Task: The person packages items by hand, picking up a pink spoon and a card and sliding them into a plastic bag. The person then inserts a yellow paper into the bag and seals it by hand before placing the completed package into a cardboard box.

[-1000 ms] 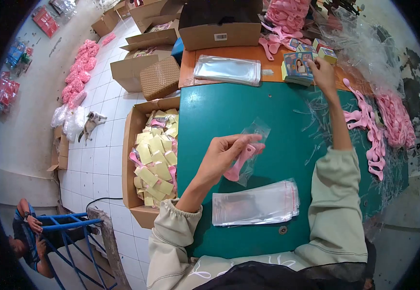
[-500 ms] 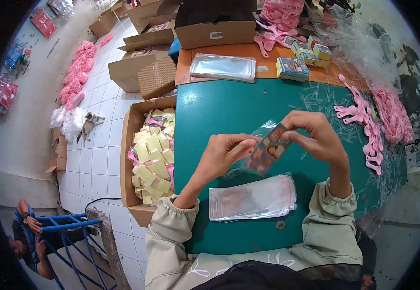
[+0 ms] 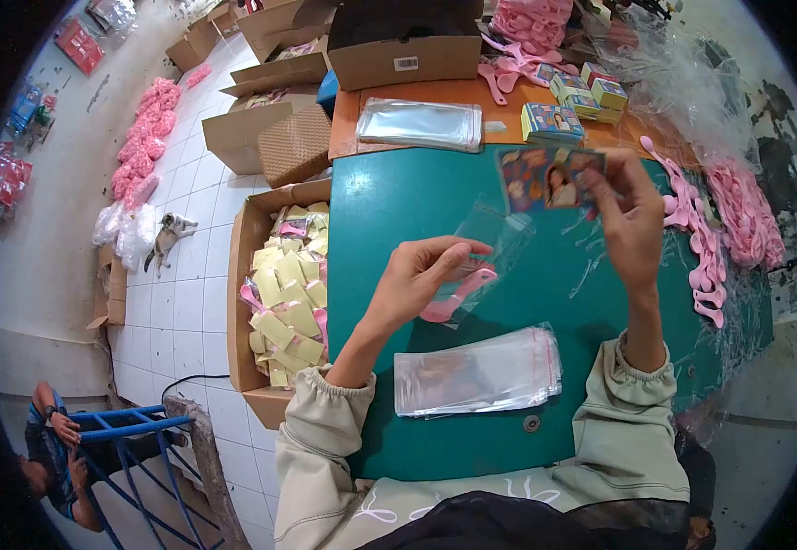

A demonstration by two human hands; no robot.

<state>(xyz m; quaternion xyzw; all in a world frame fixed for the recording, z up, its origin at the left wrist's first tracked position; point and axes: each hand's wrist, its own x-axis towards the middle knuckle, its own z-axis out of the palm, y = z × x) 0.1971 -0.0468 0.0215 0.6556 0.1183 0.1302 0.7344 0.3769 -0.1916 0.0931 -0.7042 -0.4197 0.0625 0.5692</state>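
Note:
My left hand (image 3: 420, 278) grips a clear plastic bag (image 3: 488, 240) with a pink plastic piece (image 3: 458, 295) inside it, held above the green table (image 3: 435, 197). My right hand (image 3: 632, 223) holds a colourful printed card (image 3: 550, 176) up and to the right of the bag's open mouth, apart from it. A stack of empty clear bags (image 3: 476, 371) lies on the table just below both hands.
Card stacks (image 3: 554, 121), another pile of clear bags (image 3: 421, 124) and a cardboard box (image 3: 403, 46) sit at the table's far end. Pink pieces (image 3: 701, 247) line the right edge. A carton of yellow packets (image 3: 293, 298) stands left. A person (image 3: 55, 454) sits bottom left; a cat (image 3: 169, 234) lies on the tiles.
My right hand has lifted the printed card up and right, away from the bag it was touching. Before that it had fetched the card from the far stack.

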